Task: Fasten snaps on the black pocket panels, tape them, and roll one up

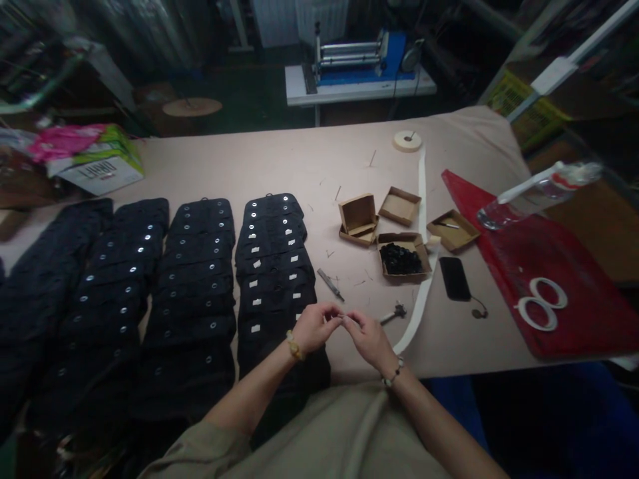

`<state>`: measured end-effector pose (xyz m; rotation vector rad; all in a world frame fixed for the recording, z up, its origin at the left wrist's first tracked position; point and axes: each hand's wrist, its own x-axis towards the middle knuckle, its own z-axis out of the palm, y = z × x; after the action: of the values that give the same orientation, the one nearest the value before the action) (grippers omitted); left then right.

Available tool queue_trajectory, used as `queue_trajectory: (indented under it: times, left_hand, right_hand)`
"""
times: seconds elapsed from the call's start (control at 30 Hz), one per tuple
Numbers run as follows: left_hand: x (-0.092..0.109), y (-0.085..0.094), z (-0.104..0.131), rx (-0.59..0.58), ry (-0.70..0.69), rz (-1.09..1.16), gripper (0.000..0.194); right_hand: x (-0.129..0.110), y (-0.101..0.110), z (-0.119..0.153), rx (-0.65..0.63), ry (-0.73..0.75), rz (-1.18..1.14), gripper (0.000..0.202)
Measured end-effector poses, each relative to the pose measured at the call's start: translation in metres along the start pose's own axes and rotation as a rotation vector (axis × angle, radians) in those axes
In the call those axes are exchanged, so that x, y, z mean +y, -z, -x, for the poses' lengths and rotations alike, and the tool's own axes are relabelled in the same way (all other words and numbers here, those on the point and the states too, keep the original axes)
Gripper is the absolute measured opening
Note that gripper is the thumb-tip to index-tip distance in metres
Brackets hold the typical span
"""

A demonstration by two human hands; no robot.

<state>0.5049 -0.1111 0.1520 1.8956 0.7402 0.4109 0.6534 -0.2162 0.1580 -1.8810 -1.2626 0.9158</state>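
Observation:
My left hand [317, 326] and my right hand [367, 336] meet over the table's front, fingertips pinched together. Whatever sits between the fingers is too small to make out. Just left of them, overlapping rows of black fabric pieces [274, 293] bear white bits of tape along both sides, with metal eyelets on the upper ones. A slim metal tool [330, 286] lies beyond my left hand. Next to my right hand is a small hammer-like tool [394, 314]. A white tape strip [422, 306] runs from a roll [407, 140] at the back down past my right wrist.
An open cardboard box [403, 256] holds small black parts, with more small boxes [401, 205] around it. A phone [454, 279] lies to the right. Beyond it, a red sheet [564, 293] carries white rings and a clear bottle [519, 199].

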Motion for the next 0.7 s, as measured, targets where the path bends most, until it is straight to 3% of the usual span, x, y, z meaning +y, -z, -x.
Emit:
queue_trajectory:
  times: [0.13, 0.2, 0.27, 0.37, 0.43, 0.53, 0.6, 0.7]
  left_hand:
    - [0.009, -0.003, 0.008, -0.011, 0.019, -0.25, 0.01]
    - [0.01, -0.006, 0.014, 0.013, 0.01, -0.362, 0.009]
    - [0.012, -0.01, 0.022, 0.067, -0.1, -0.472, 0.014]
    - [0.014, -0.018, 0.036, 0.138, -0.369, -0.554, 0.019]
    - [0.015, -0.023, 0.043, 0.234, -0.404, -0.474, 0.02]
    - [0.016, -0.027, 0.045, 0.386, -0.147, -0.146, 0.007]
    - [0.014, -0.029, 0.042, 0.359, 0.028, 0.138, 0.022]
    - [0.01, -0.03, 0.038, 0.263, 0.126, 0.491, 0.045]
  right_hand:
    - [-0.002, 0.002, 0.005, -0.022, 0.075, 0.219, 0.036]
    - [0.001, 0.001, 0.004, -0.043, 0.063, 0.197, 0.036]
    - [0.006, -0.002, 0.002, -0.068, -0.043, -0.027, 0.033]
    - [0.014, -0.01, -0.003, -0.08, -0.25, -0.4, 0.028]
    - [0.017, -0.014, -0.003, -0.067, -0.298, -0.503, 0.03]
    - [0.018, -0.017, -0.002, -0.083, -0.248, -0.578, 0.042]
    - [0.017, -0.015, 0.0, -0.104, -0.203, -0.56, 0.048]
    - [0.015, -0.011, -0.001, -0.121, -0.162, -0.428, 0.053]
